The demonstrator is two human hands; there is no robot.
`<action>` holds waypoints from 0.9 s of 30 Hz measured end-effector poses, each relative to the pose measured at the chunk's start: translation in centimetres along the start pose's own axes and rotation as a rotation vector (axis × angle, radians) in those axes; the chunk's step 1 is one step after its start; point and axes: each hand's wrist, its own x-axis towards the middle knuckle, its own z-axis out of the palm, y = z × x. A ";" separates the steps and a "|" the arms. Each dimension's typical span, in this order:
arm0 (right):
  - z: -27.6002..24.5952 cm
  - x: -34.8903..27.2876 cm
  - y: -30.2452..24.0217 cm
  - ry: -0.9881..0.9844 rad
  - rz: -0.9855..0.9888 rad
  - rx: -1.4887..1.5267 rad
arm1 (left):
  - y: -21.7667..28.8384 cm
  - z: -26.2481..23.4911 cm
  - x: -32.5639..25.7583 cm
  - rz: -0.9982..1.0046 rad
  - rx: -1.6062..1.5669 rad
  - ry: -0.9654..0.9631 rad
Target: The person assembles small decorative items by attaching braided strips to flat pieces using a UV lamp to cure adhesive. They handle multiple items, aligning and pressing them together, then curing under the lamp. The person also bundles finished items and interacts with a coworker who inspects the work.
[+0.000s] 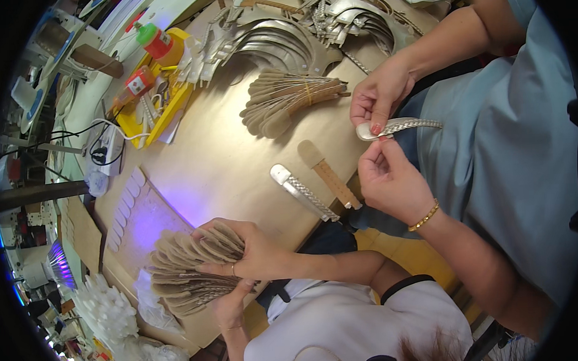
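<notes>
At the lower middle, my right hand [250,249] wraps round a fanned bundle of straps [190,263]. Below it, my left hand [230,306] grips the same bundle, its thumb pressed on the near ends. The straps have rounded tan ends, and thin silvery edges show between them. To the right of the bundle, a silver braided strap [302,191] and a strap with its tan underside up [329,174] lie side by side. Farther off lies another stack of straps [289,101], tied with a band.
A co-worker in blue, at right, pinches a silver braided strap [402,125] in both hands. Silver cut pieces [278,41] are piled at the back. A yellow tray [185,95] holds bottles and scissors. Clear plastic bags [156,303] lie left of my bundle.
</notes>
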 end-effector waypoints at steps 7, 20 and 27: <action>0.7 -0.4 0.9 0.019 0.018 -0.091 | -2.0 -1.1 0.3 0.046 0.041 -0.081; 1.1 -0.8 0.9 0.010 -0.126 -1.020 | -6.9 -3.7 0.2 -0.127 -0.559 -0.259; 1.6 -0.7 0.4 0.075 -0.352 -0.696 | -5.8 -2.3 0.2 0.026 -0.660 -0.189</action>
